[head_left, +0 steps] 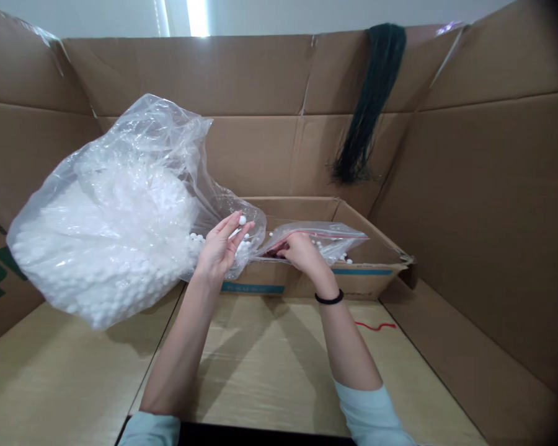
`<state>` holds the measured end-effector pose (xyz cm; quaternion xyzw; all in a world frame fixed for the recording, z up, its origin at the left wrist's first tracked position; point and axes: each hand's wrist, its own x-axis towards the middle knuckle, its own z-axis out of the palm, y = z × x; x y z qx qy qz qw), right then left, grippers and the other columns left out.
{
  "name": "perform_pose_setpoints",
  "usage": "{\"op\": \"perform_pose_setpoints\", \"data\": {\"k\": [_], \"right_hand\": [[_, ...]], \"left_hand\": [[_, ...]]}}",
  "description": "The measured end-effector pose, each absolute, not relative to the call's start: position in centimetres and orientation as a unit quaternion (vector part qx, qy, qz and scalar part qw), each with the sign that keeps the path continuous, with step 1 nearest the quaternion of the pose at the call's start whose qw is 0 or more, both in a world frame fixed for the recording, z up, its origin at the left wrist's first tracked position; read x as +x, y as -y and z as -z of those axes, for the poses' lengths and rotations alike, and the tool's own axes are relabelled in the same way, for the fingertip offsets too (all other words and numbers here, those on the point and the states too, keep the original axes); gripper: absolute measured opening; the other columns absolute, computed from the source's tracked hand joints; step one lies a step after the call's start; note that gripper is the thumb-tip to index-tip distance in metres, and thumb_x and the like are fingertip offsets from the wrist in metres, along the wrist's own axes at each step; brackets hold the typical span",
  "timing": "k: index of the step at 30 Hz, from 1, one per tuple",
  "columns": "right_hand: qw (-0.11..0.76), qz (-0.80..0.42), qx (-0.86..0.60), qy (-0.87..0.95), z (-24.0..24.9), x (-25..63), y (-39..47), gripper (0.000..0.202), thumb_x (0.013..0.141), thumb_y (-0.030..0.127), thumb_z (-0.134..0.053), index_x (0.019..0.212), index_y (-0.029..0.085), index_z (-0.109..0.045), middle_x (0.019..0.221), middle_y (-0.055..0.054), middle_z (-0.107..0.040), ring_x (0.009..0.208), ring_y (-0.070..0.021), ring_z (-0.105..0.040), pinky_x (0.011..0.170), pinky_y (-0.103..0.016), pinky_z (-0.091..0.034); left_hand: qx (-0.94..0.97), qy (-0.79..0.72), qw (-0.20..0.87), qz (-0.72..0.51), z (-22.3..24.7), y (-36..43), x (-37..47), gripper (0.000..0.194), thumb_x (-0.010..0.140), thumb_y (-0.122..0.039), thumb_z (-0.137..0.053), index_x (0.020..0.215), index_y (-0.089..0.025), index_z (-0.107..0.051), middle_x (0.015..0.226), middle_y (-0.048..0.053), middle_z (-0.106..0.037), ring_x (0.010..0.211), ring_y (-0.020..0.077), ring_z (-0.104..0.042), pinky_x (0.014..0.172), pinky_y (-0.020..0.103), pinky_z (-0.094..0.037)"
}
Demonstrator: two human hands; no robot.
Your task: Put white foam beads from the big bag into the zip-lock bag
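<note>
My left hand [219,248] is raised at the mouth of a large clear plastic bag [167,133], pinching one small white foam ball [242,220] between thumb and fingertips. Masses of similar white balls [106,229] fill that bag, and a few lie in its open mouth. My right hand [302,253] reaches into a smaller clear zip bag [337,232] with a red seal line. Its fingers are curled over small dark red pieces [276,249], and what they grip is partly hidden. Both bag mouths rest over an open cardboard box [367,282].
Tall cardboard walls [251,74] surround the wooden table [260,353]. A bundle of dark green strands [374,99] hangs over the back wall. One red string [376,326] lies right of my right forearm. Some white balls [348,261] sit in the box.
</note>
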<state>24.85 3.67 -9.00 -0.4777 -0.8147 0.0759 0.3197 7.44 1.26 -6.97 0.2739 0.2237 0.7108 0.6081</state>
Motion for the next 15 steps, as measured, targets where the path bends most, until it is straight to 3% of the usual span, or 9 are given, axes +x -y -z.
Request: {"op": "perform_pose_setpoints", "data": {"k": [7,10,15], "right_hand": [[0.375,-0.072,-0.465,0.799,7.7,25.0,-3.1,0.020,0.073,0.005,-0.058,0.077,0.018,-0.074,0.080,-0.006,-0.074,0.075,-0.0165,-0.067,0.070,-0.026,-0.047],[0.385,-0.060,-0.466,0.794,7.6,25.1,-3.0,0.024,0.074,0.002,-0.055,0.080,0.017,-0.073,0.083,-0.006,-0.074,0.079,-0.0169,-0.067,0.075,-0.027,-0.047],[0.384,-0.072,-0.454,0.801,7.6,25.3,-3.0,0.020,0.074,0.005,-0.055,0.079,0.015,-0.072,0.071,-0.005,-0.073,0.068,-0.0153,-0.066,0.068,-0.025,-0.047]], "left_hand": [[0.281,-0.251,0.624,-0.684,7.2,-1.0,7.6,0.009,0.069,-0.008,-0.069,0.078,-0.012,-0.069,0.074,0.000,-0.068,0.062,0.0045,-0.063,0.073,0.015,-0.052],[0.301,-0.255,0.631,-0.668,7.0,-0.6,8.0,0.012,0.070,-0.006,-0.067,0.081,-0.011,-0.068,0.074,0.002,-0.068,0.066,0.0069,-0.065,0.081,0.019,-0.052],[0.326,-0.262,0.643,-0.641,7.1,-0.2,8.5,0.015,0.071,-0.005,-0.066,0.085,-0.010,-0.068,0.079,0.005,-0.070,0.078,0.0114,-0.067,0.091,0.026,-0.049]]}}
